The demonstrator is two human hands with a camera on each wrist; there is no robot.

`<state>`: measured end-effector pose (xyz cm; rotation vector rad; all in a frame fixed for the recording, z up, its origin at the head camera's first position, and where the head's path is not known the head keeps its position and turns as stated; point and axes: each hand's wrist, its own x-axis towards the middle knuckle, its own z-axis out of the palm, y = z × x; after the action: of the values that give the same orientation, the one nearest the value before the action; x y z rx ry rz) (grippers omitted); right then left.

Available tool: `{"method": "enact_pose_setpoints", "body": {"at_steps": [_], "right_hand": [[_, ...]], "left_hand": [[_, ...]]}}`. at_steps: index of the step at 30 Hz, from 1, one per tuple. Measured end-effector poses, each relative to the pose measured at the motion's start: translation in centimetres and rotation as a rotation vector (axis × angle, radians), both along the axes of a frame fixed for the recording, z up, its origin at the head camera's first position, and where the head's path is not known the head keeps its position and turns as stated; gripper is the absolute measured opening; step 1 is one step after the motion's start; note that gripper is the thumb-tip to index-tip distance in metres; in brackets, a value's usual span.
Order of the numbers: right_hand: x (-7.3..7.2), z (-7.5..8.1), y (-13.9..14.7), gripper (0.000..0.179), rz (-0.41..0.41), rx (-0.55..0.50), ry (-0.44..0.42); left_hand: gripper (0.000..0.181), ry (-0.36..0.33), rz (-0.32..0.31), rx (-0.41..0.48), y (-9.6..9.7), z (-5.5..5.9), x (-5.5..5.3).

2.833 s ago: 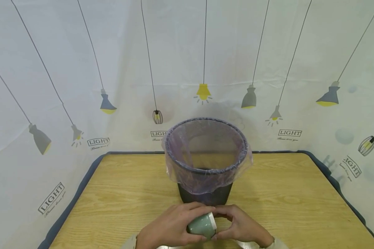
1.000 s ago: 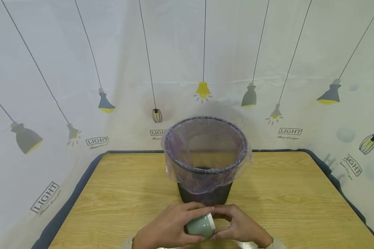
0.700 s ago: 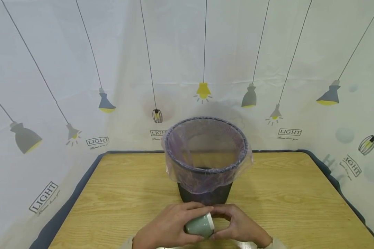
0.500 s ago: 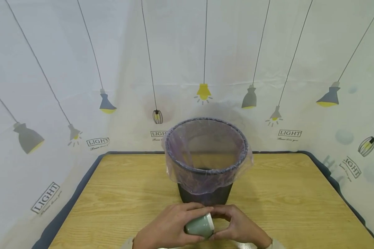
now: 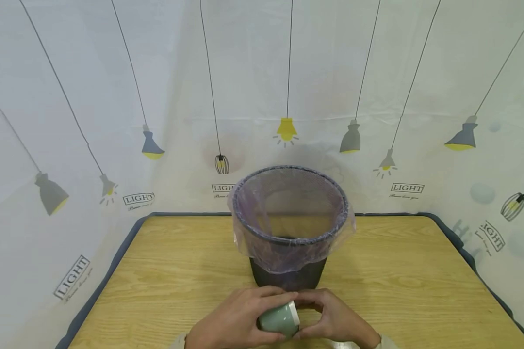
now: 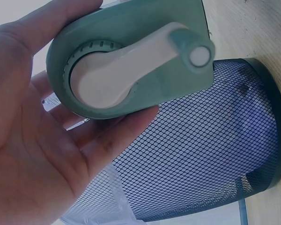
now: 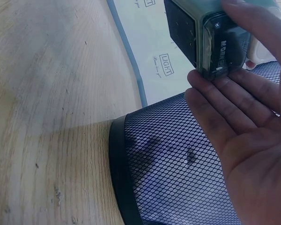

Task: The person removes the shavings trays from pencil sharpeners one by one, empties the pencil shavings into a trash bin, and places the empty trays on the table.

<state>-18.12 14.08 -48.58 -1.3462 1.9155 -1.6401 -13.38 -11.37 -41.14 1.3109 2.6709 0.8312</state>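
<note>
A green hand-crank pencil sharpener (image 5: 278, 321) is held between both hands at the near edge of the table. In the left wrist view, its pale crank (image 6: 140, 56) lies across the body's face. My left hand (image 5: 237, 317) grips the body, thumb on one side and fingers on the other. My right hand (image 5: 334, 317) pinches the opposite end between thumb and fingertips. The right wrist view shows a dark see-through drawer (image 7: 227, 44) there, lettered in white, beside a black base. Just beyond the hands stands a black mesh wastebasket (image 5: 288, 277).
A thin purplish bin liner (image 5: 284, 257) is folded over the wastebasket's rim. The wooden table (image 5: 166, 271) has a dark blue edging (image 5: 118, 257). Behind it hangs a white backdrop (image 5: 253, 87) printed with lamps.
Both hands keep the same hold on the sharpener and stay nearly in place. The head view has shifted slightly, and the left part of the backdrop has moved a little.
</note>
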Motion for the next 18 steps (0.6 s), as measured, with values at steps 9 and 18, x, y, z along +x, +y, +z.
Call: {"method": "enact_pose_setpoints", "body": {"at_steps": [9, 18], "right_hand": [[-0.02, -0.01, 0.01, 0.054, 0.007, -0.014, 0.025], [-0.03, -0.19, 0.03, 0.054, -0.002, -0.008, 0.029]], "left_hand": [[0.062, -0.017, -0.011, 0.016, -0.1, -0.1, -0.02], [0.062, -0.024, -0.011, 0.012, -0.01, -0.05, 0.01]]}}
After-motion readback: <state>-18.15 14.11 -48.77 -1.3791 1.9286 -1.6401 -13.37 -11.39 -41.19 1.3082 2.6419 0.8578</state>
